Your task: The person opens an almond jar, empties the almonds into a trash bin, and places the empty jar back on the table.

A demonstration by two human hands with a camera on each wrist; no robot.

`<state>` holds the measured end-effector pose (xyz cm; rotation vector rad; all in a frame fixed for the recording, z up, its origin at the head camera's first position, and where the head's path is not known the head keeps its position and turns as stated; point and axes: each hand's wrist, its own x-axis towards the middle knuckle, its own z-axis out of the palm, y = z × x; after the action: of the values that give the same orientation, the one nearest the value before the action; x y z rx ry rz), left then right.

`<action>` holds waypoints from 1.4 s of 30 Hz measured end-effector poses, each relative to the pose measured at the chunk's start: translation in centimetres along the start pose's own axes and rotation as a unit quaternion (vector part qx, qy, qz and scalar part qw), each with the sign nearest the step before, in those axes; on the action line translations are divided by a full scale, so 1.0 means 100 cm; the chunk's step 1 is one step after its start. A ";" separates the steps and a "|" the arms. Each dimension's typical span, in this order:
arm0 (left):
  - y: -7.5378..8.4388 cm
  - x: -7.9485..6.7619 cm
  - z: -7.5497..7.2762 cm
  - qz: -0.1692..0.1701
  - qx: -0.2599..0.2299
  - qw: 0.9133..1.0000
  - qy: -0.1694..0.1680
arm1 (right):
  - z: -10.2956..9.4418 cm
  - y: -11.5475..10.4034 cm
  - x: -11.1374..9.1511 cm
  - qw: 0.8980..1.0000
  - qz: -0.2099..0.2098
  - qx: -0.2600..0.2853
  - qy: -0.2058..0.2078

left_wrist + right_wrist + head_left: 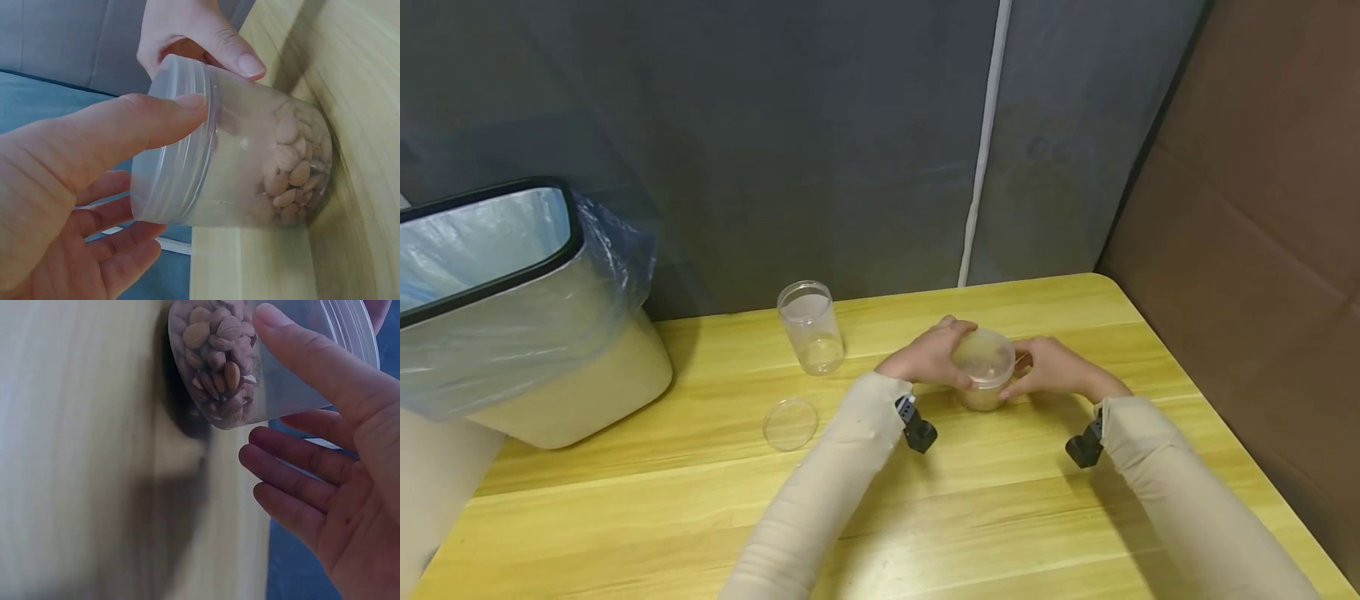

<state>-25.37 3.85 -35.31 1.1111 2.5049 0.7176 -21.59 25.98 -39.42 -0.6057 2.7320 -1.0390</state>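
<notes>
A clear plastic jar [982, 400] with a translucent screw lid [987, 353] stands on the table between the hands. Almonds [292, 178] fill its lower part, and the almonds [219, 353] also show through the wall in the right wrist view. My left hand [931, 357] grips the lid from the left, thumb on its near rim and fingers round the far side. On the jar's right side, my right hand [1054, 367] holds the body with the thumb in front and the index finger behind; the other fingers stay loose.
To the left stands a second clear jar [809, 329], uncapped, with a round clear lid [791, 424] lying flat nearer to me. A bin [580, 350] lined with a blue bag is at the far left. Dark panels [820, 150] rise behind the wooden table [662, 533].
</notes>
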 end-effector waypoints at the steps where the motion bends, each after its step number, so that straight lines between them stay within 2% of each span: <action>1: 0.000 -0.001 -0.001 0.001 -0.003 1.000 0.003 | -0.002 -0.002 0.000 1.000 -0.004 -0.003 0.003; 5: 0.003 -0.003 -0.005 0.004 -0.009 1.000 0.008 | -0.010 -0.013 0.002 0.999 -0.008 -0.043 0.012; 11: 0.008 -0.006 -0.007 -0.007 -0.002 1.000 0.008 | -0.019 -0.035 0.004 0.994 -0.018 -0.107 0.001; 15: 0.006 -0.009 -0.007 -0.001 -0.013 0.999 0.033 | -0.019 -0.042 0.003 0.992 -0.030 -0.121 0.014; 17: 0.004 -0.010 -0.006 0.004 -0.035 0.998 0.054 | -0.018 -0.043 0.001 0.993 -0.031 -0.114 0.028; 20: 0.002 -0.012 -0.006 0.012 -0.080 0.993 0.082 | -0.014 -0.043 -0.003 0.996 -0.034 -0.070 0.051; 23: 0.000 -0.015 -0.007 0.009 -0.119 0.988 0.102 | -0.010 -0.043 -0.003 0.995 -0.049 -0.041 0.082; 26: -0.001 -0.020 -0.010 0.000 -0.136 0.984 0.115 | -0.008 -0.044 0.000 0.989 -0.069 -0.059 0.113; 29: -0.002 -0.022 -0.013 0.001 -0.126 0.985 0.119 | -0.009 -0.046 0.004 0.985 -0.079 -0.088 0.125; 33: -0.002 -0.023 -0.016 0.000 -0.110 0.987 0.120 | -0.012 -0.048 0.005 0.984 -0.082 -0.106 0.120; 40: 0.000 -0.024 -0.018 -0.071 -0.128 0.984 0.102 | -0.013 -0.052 0.005 0.984 -0.076 -0.120 0.107; 42: -0.002 -0.025 -0.020 -0.066 -0.122 0.986 0.092 | -0.016 -0.054 0.006 0.984 -0.077 -0.124 0.105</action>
<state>-24.76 1.18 -33.57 0.8189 2.5230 1.0988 -20.87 23.04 -34.63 -0.7974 3.0718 -0.8418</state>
